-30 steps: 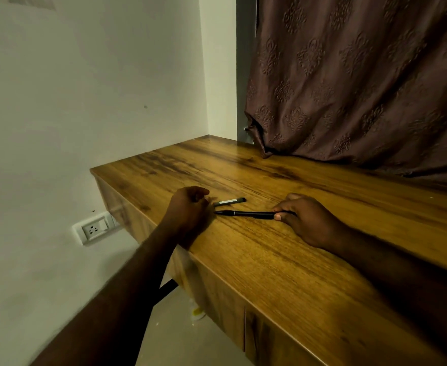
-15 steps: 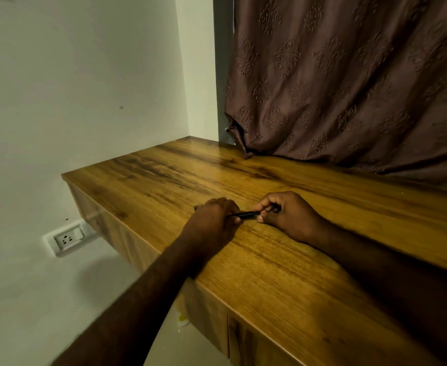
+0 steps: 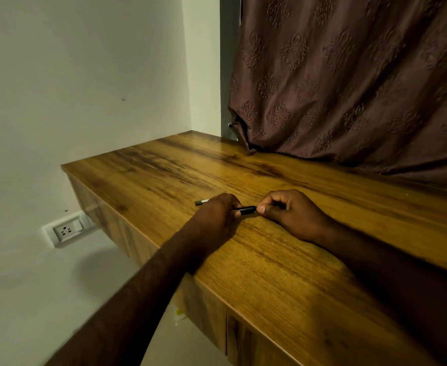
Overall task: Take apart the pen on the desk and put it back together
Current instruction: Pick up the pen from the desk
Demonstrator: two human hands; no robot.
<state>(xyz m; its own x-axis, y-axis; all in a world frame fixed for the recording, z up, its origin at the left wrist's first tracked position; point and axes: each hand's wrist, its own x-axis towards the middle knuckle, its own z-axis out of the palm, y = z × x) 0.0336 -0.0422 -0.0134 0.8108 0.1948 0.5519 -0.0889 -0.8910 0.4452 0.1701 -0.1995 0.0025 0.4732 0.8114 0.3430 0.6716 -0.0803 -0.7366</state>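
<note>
Head camera looks down on a long brown wooden desk with dark grain point(image 3: 283, 273), and both bare hands rest on it near the middle of the picture. Between them lies the thin black plastic pen body point(image 3: 246, 209), almost flat over the desk top and running from 9 o'clock to 3 o'clock. The left hand point(image 3: 214, 220) is curled around the left end of this pen body; its fingers are folded over it, so that end is hidden. The right hand point(image 3: 293, 213) pinches the right end between the thumb and the bent fingers, and only a short black part shows between the two hands. Whether the pen body touches the wood I cannot tell.

At 9 o'clock from the left hand, just beside its knuckles, a small grey and white pen piece point(image 3: 202, 202) lies flat on the desk, partly hidden behind the hand. I cannot tell if the hand touches it.

At 12 o'clock to 2 o'clock from the hands, a dark brown curtain with embossed floral pattern point(image 3: 349, 83) hangs down and its lower folds reach the far edge of the desk. At 8 o'clock, on the pale wall under the desk's left end, sits a white rectangular wall socket with a switch point(image 3: 68, 230).
</note>
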